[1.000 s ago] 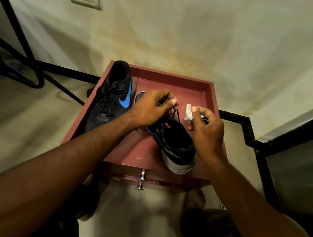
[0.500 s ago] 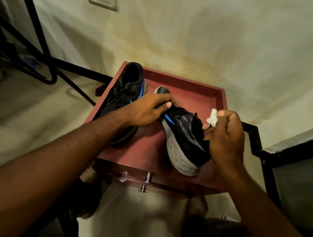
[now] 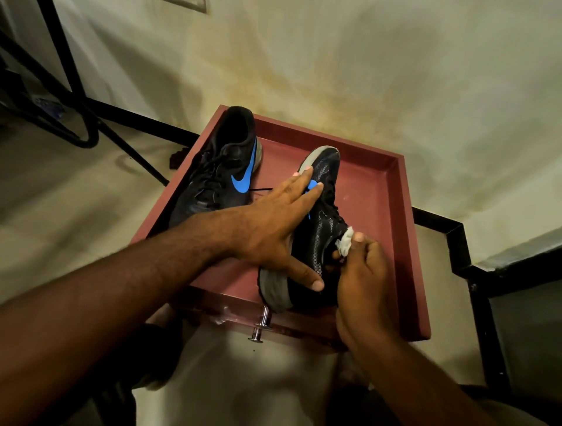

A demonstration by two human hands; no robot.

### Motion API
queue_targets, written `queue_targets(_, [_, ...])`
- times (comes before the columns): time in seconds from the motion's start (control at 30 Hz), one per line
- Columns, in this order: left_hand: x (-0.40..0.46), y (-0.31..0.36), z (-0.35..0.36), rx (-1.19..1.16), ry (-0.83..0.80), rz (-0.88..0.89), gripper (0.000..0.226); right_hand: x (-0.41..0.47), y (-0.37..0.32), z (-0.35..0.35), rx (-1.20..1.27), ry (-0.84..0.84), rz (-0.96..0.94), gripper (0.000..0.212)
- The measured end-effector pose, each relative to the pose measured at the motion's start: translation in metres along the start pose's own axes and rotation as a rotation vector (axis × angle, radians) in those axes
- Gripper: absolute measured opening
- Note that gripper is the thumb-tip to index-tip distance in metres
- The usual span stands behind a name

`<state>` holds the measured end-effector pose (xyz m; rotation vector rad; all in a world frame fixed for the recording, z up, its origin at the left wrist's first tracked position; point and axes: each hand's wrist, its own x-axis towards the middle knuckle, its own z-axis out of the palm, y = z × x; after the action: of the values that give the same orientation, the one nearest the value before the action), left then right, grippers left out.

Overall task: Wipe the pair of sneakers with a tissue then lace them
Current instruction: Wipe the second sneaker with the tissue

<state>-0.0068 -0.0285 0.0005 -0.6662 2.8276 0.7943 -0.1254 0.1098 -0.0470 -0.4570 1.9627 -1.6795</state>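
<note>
Red tray (image 3: 380, 194) against the wall holds both sneakers; bare floor of it lies right. My left hand (image 3: 273, 231) presses flat-fingered on the near sneaker (image 3: 322, 231); right hand (image 3: 362, 273) pinches the tissue (image 3: 345, 243) against it. Far sneaker (image 3: 225, 173) crowds the left rim.

A reddish-brown tray (image 3: 407, 252) with a raised rim sits close to the wall (image 3: 365, 60), its top corner almost against the stained, yellowish plaster. Two metal knobs (image 3: 261, 330) stick out from its near edge (one above the other, both shiny). A black skirting (image 3: 450, 226) runs along the foot of the wall and steps down at the right. To the left, thin black metal legs (image 3: 70, 76) slant over the pale floor (image 3: 60, 188), with a curved black loop (image 3: 88, 136) low between them. At the very top edge, part of a pale wall plate (image 3: 188, 3) shows, too cropped to identify.
</note>
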Motion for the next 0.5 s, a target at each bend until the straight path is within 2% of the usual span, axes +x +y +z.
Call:
queue_targets(0.1, [0.002,0.0,0.004,-0.018,-0.025,0.011,0.149,0.007,-0.013,-0.004,-0.03,-0.005,-0.109,0.026])
queue_targets(0.2, [0.004,-0.003,0.001,-0.014,-0.077,0.004,0.152,0.028,-0.033,-0.022,-0.309,-0.046,-0.571,0.011])
queue_targets(0.27, [0.004,-0.004,0.0,-0.012,-0.11,-0.008,0.156,0.042,-0.038,-0.031,-0.558,-0.154,-0.795,0.014])
queue_targets(0.33, [0.004,-0.003,0.0,-0.028,-0.119,-0.01,0.16,0.045,-0.037,-0.031,-0.65,-0.252,-0.834,0.025])
queue_targets(0.4, [0.005,0.0,0.002,-0.036,-0.126,-0.009,0.162,0.043,-0.038,-0.028,-0.623,-0.291,-0.847,0.03])
queue_targets(0.5, [0.007,0.001,0.003,-0.032,-0.144,-0.024,0.162,0.041,-0.043,-0.027,-0.603,-0.36,-0.903,0.017])
